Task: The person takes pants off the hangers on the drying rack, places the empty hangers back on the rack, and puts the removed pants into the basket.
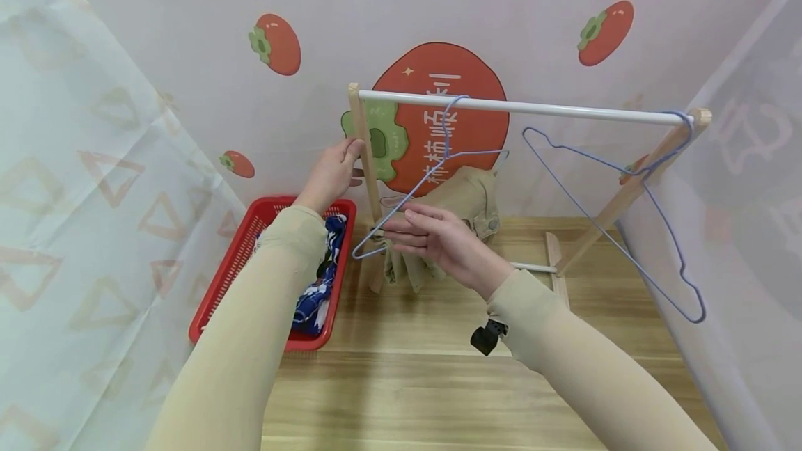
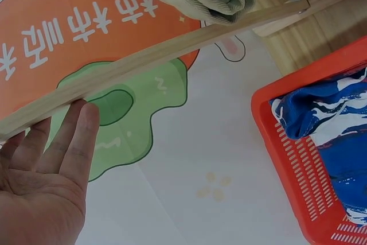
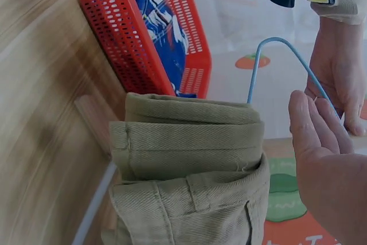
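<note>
Khaki trousers [image 1: 460, 197] hang folded over a blue hanger [image 1: 407, 197], hooked on the rack's white rail [image 1: 532, 108]. My left hand [image 1: 335, 169] is at the rack's left wooden post [image 1: 368, 165]; in the left wrist view its fingers [image 2: 77, 142] are fairly straight, with the tips at the post. Beside the hanger's left end is my right hand [image 1: 445, 239], fingers extended and nothing gripped. In the right wrist view its fingertips [image 3: 312, 113] lie close to the hanger wire; whether they touch it, I cannot tell. The folded trousers [image 3: 189, 147] fill the middle there.
A red basket [image 1: 216, 284] with blue and white patterned cloth [image 1: 313, 298] stands left of the rack. Another blue hanger [image 1: 617, 249] hangs at the rail's right end, near the right post [image 1: 617, 207]. Printed sheets enclose the wooden floor [image 1: 407, 395].
</note>
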Motion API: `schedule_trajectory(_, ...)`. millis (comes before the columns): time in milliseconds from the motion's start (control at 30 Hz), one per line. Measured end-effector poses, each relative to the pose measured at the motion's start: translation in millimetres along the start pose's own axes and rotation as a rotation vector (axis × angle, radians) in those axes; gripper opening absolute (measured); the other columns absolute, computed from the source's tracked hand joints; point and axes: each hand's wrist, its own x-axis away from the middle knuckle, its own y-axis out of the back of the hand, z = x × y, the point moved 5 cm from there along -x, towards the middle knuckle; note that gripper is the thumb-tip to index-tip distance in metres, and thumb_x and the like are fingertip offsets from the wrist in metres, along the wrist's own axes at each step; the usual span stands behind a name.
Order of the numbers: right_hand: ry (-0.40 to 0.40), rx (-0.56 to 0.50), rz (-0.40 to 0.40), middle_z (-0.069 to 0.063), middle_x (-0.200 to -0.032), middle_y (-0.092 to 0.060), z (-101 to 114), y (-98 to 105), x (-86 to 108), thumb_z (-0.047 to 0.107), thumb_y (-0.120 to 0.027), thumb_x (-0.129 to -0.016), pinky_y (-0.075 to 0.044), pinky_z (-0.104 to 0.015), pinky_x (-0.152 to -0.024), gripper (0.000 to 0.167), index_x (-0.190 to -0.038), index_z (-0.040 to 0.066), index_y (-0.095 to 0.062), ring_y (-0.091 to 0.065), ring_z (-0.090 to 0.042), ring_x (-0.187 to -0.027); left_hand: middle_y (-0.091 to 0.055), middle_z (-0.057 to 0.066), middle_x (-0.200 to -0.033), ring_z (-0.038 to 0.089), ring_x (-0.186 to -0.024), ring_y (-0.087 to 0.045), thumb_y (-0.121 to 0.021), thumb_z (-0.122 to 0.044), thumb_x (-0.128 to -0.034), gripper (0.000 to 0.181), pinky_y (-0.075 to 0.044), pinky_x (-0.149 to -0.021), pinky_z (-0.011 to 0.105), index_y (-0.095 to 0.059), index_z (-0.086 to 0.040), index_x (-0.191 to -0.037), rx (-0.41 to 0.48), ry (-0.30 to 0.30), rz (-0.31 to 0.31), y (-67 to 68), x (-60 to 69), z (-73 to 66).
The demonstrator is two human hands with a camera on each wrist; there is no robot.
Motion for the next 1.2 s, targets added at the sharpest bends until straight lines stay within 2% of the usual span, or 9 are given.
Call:
schedule_trajectory(133,0.017,-0.033,0.013,-0.025,-0.149,-0.052,0,-5,-0.7,0.019,-0.051,-0.108,-0.046,-0.046,-0.112,0.046,-0.149,0.001,-0.043,-0.053,-0.036,-0.138,-0.044,0.02,-0.156,0.041,-0.126,-0.061,-0.029,-0.049,-0.1089,0.063,-0.054,-0.101,0.045,-0.034,-0.011,-0.159,0.012,-0.006,0.002,0.5,-0.5,0.3)
schedule_trajectory(300,0.056,-0.045,0.047,-0.034,-0.145,-0.049,-1,-10,-0.1,0.017,-0.051,-0.108,-0.044,-0.051,-0.113,0.026,-0.125,-0.002,-0.054,-0.06,-0.036,-0.13,-0.044,0.019,-0.157,0.04,-0.127,-0.061,-0.029,-0.049,-0.1089,0.063,-0.053,-0.102,0.045,-0.035,-0.011,-0.159,0.002,0.002,0.008,0.5,-1.1,2.4)
schedule_trajectory(467,0.049,-0.018,0.048,-0.032,-0.129,-0.063,-4,-7,6.0,0.017,-0.052,-0.107,-0.044,-0.054,-0.112,0.017,-0.111,0.002,-0.057,-0.07,-0.031,-0.115,-0.044,0.019,-0.157,0.039,-0.126,-0.061,-0.029,-0.049,-0.1088,0.063,-0.055,-0.101,0.044,-0.035,-0.012,-0.159,-0.005,-0.004,0.007,0.5,-1.1,1.8)
schedule_trajectory(733,0.022,0.113,0.02,-0.018,-0.106,-0.077,-10,9,23.0,0.017,-0.051,-0.109,-0.054,-0.048,-0.102,0.027,-0.117,-0.009,-0.053,-0.071,-0.037,-0.11,-0.044,0.019,-0.157,0.04,-0.125,-0.062,-0.028,-0.048,-0.1092,0.063,-0.055,-0.1,0.044,-0.035,-0.011,-0.159,-0.007,-0.007,0.005,0.8,-0.8,1.6)
schedule_trajectory(933,0.009,0.208,-0.01,-0.025,-0.102,-0.074,-13,25,40.0,0.021,-0.052,-0.109,-0.058,-0.048,-0.095,0.024,-0.107,-0.002,-0.061,-0.076,-0.03,-0.095,-0.044,0.019,-0.157,0.039,-0.125,-0.062,-0.029,-0.048,-0.1093,0.063,-0.055,-0.1,0.043,-0.035,-0.01,-0.159,-0.011,-0.013,0.003,0.2,-2.7,2.7)
schedule_trajectory(1200,0.053,0.315,-0.096,-0.014,-0.084,-0.076,-5,40,64.8,0.024,-0.059,-0.105,-0.058,-0.043,-0.091,0.042,-0.119,-0.015,-0.053,-0.076,-0.03,-0.086,-0.046,0.02,-0.155,0.04,-0.125,-0.062,-0.029,-0.046,-0.1102,0.061,-0.055,-0.1,0.044,-0.037,-0.01,-0.158,-0.007,-0.016,0.0,-0.4,-2.3,1.9)
